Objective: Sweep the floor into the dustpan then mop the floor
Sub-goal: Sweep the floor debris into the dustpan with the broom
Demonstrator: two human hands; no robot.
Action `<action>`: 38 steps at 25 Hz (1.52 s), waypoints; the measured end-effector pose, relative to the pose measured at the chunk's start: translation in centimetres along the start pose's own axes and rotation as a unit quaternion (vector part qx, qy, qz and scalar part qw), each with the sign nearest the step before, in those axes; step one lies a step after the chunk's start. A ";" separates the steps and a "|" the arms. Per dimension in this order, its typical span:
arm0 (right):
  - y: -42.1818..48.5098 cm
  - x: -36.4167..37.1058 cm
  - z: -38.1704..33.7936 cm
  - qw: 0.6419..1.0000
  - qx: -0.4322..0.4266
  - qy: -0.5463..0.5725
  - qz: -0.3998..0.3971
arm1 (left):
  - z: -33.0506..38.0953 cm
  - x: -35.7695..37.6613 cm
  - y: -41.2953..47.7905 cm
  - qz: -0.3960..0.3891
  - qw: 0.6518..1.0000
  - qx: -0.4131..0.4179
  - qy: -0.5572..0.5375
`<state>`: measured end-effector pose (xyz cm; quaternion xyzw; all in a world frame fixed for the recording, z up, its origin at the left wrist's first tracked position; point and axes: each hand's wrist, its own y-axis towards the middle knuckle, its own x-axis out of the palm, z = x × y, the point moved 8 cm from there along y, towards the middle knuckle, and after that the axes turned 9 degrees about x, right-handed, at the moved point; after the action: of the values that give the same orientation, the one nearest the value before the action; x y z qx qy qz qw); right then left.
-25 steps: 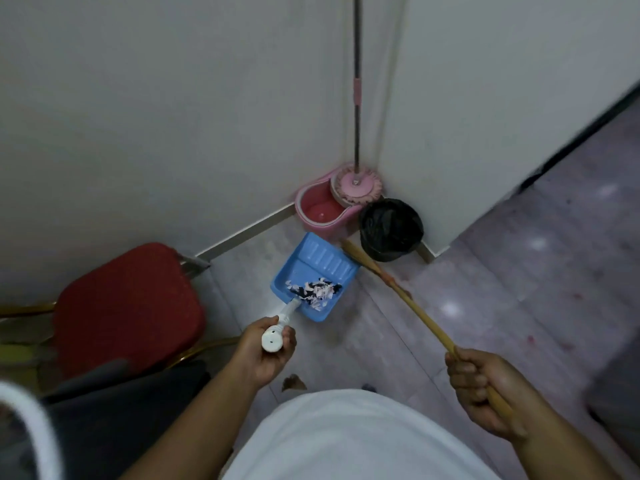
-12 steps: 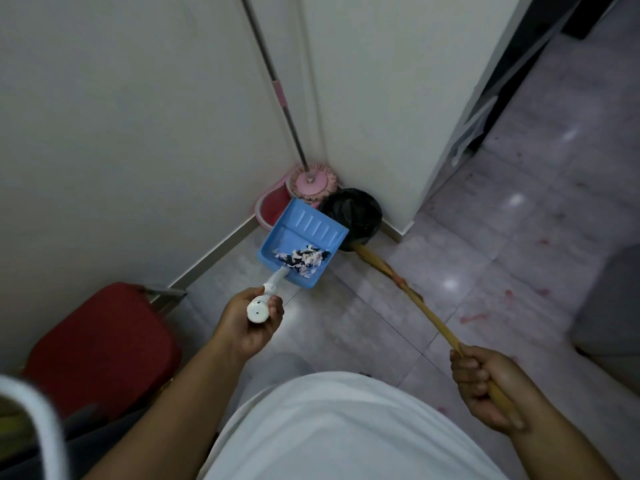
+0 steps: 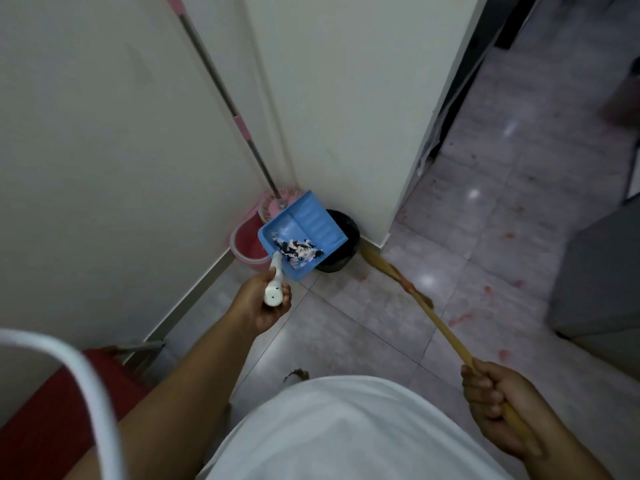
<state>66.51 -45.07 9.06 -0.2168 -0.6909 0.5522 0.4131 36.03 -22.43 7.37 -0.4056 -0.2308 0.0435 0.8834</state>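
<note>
One blue plastic dustpan [image 3: 304,233], ribbed at its lip, hangs in the air at about 12 o'clock from the person, over one black-lined bin [image 3: 341,247]. A small heap of torn scraps [image 3: 298,252] lies near its white handle, which the left hand [image 3: 263,304] is clenched around. The right hand [image 3: 498,407], at 4 o'clock, grips one yellow broom stick [image 3: 440,327], its bristle end on the tiled floor [image 3: 363,313] by the wall corner. One pink mop bucket [image 3: 247,244] sits at 11 o'clock against the wall; the floor is open towards 2 o'clock.
</note>
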 end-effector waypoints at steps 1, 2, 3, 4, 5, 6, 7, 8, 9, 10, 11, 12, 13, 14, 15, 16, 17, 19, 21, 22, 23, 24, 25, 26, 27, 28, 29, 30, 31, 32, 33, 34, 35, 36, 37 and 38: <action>0.0 0.4 0.0 1.000 -0.005 0.006 -0.001 | 0.4 0.2 0.6 -0.001 1.000 0.003 0.016; 0.0 0.9 0.1 1.000 -0.008 0.012 -0.003 | 0.9 0.4 1.1 -0.002 0.999 0.006 0.032; 0.0 1.5 0.2 1.000 -0.008 0.018 -0.006 | 1.3 0.4 1.6 -0.001 0.999 0.011 0.049; 0.1 2.0 0.3 1.000 -0.009 0.024 -0.008 | 1.7 0.4 2.1 0.002 0.998 0.017 0.067; 0.3 2.5 0.3 1.000 -0.009 0.029 -0.008 | 2.1 0.3 2.5 0.007 0.996 0.023 0.086; 0.4 2.8 0.4 0.999 -0.010 0.032 -0.006 | 2.4 0.2 3.0 0.013 0.994 0.027 0.110; 0.6 3.2 0.5 0.999 -0.013 0.035 -0.004 | 2.7 0.0 3.4 0.020 0.990 0.029 0.136; 0.7 3.5 0.7 0.999 -0.016 0.036 -0.002 | 2.9 -0.1 3.6 0.026 0.986 0.029 0.162; 0.8 3.7 0.8 0.999 -0.019 0.036 0.001 | 3.1 -0.2 3.8 0.029 0.982 0.029 0.185; 1.0 4.0 1.0 0.999 -0.019 0.036 0.002 | 3.2 -0.4 4.0 0.029 0.978 0.028 0.203; 1.1 4.2 1.1 0.999 -0.017 0.036 0.002 | 3.3 -0.5 4.1 0.025 0.975 0.028 0.218; 1.1 4.5 1.3 0.999 -0.016 0.035 0.002 | 3.3 -0.6 4.3 0.019 0.971 0.030 0.235; 1.2 4.8 1.5 0.999 -0.017 0.034 0.001 | 3.3 -0.7 4.4 0.011 0.966 0.031 0.255; 1.3 5.1 1.7 0.999 -0.017 0.032 0.001 | 3.3 -0.8 4.5 0.004 0.961 0.034 0.273; 1.3 5.3 1.8 0.999 -0.018 0.030 0.003 | 3.3 -1.0 4.7 -0.002 0.957 0.038 0.288; 1.3 5.4 1.8 0.999 -0.019 0.027 0.005 | 3.2 -1.1 4.8 -0.007 0.953 0.043 0.299; 1.3 5.5 1.9 1.000 -0.020 0.023 0.007 | 3.1 -1.2 4.9 -0.010 0.951 0.048 0.306; 1.3 5.6 2.0 1.000 -0.022 0.015 0.013 | 2.8 -1.3 5.1 -0.016 0.950 0.056 0.306; 1.3 5.6 2.0 1.000 -0.023 0.010 0.016 | 2.2 -1.5 5.1 -0.027 0.959 0.051 0.278; 1.3 5.6 2.0 0.999 -0.026 0.007 0.018 | 1.9 -1.5 5.2 -0.030 0.965 0.043 0.258; 1.3 5.5 2.0 0.999 -0.029 0.004 0.021 | 1.6 -1.6 5.2 -0.032 0.969 0.034 0.243; 1.2 5.3 2.0 0.999 -0.032 0.002 0.024 | 1.3 -1.6 5.3 -0.033 0.971 0.028 0.237; 1.2 5.2 2.0 0.999 -0.034 0.000 0.025 | 1.2 -1.6 5.3 -0.034 0.969 0.026 0.243; 1.2 5.2 2.0 0.999 -0.034 0.000 0.024 | 1.1 -1.6 5.2 -0.038 0.965 0.029 0.257; 1.1 5.1 2.0 0.999 -0.033 0.000 0.024 | 1.1 -1.6 5.2 -0.042 0.961 0.033 0.271; 1.1 4.9 2.0 0.999 -0.033 0.001 0.024 | 1.1 -1.5 5.2 -0.046 0.957 0.037 0.283; 1.1 4.9 2.0 0.999 -0.034 0.001 0.024 | 1.1 -1.5 5.2 -0.049 0.953 0.041 0.297; 1.0 4.8 2.0 0.999 -0.034 0.000 0.024 | 1.1 -1.6 5.3 -0.050 0.946 0.046 0.317; 1.0 4.7 2.0 0.999 -0.034 -0.001 0.024 | 1.1 -1.7 5.2 -0.049 0.938 0.051 0.340; 1.0 4.7 2.1 0.999 -0.033 -0.002 0.024 | 1.2 -1.8 5.2 -0.049 0.929 0.058 0.362; 0.9 4.7 2.2 0.999 -0.032 -0.004 0.023 | 1.2 -1.9 5.1 -0.050 0.922 0.066 0.379; 0.9 4.7 2.2 0.999 -0.031 -0.005 0.022 | 1.1 -1.9 5.0 -0.054 0.916 0.073 0.390; 0.9 4.7 2.3 0.999 -0.031 -0.007 0.021 | 1.0 -1.9 4.9 -0.059 0.912 0.081 0.398; 0.8 4.7 2.3 0.999 -0.031 -0.009 0.020 | 0.9 -2.0 4.7 -0.063 0.908 0.088 0.404; 0.8 4.7 2.3 0.999 -0.033 -0.011 0.020 | 0.9 -2.0 4.6 -0.064 0.905 0.094 0.410; 0.7 4.6 2.3 0.999 -0.034 -0.012 0.021 | 0.9 -2.0 4.4 -0.064 0.903 0.099 0.413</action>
<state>61.92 -42.72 9.81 -0.2382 -0.7099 0.5392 0.3854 34.39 -19.37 3.86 -0.2816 0.1350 -0.1621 0.9361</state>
